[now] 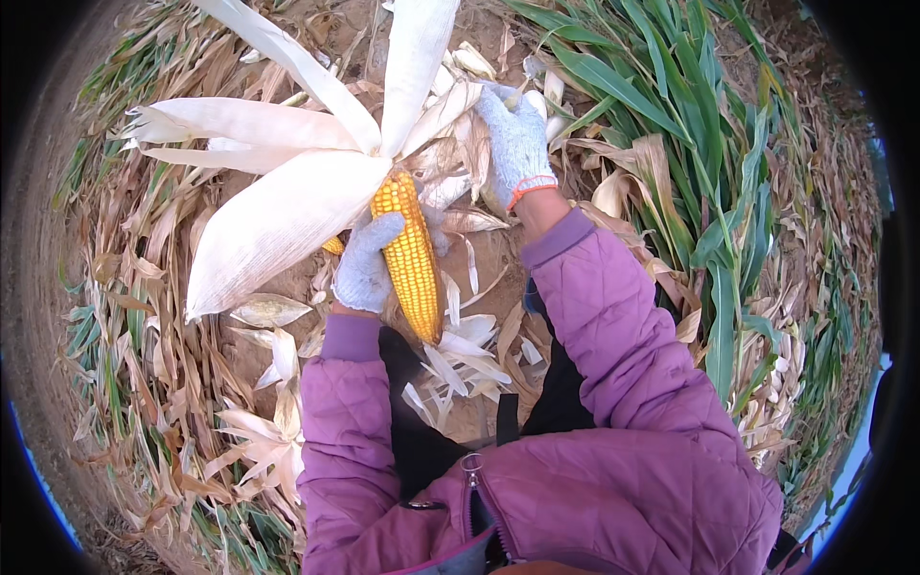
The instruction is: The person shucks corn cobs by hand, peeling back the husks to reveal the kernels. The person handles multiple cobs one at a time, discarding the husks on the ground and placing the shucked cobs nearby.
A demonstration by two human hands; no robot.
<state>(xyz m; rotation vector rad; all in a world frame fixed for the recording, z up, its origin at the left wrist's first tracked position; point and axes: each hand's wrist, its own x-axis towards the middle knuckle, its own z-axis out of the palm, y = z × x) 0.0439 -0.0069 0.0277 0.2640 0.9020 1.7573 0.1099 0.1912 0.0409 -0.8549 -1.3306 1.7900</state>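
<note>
My left hand (366,266), in a pale knitted work glove, is wrapped around a yellow ear of corn (413,266). The ear's kernels are bare, and its tip points down towards me. Broad pale husk leaves (287,223) fan out from its base, peeled back away from the kernels. My right hand (514,136), in a matching glove with an orange cuff edge, is closed at the end of one dry husk leaf (445,115) to the right of the base. Its fingertips are partly hidden. Part of another yellow ear (333,246) shows behind my left hand.
Torn husk pieces (467,352) litter the soil between my legs. Green corn stalks and leaves (668,108) lie at the right. Dry brown leaves (165,302) are heaped at the left, and an opened empty husk (277,438) lies at lower left.
</note>
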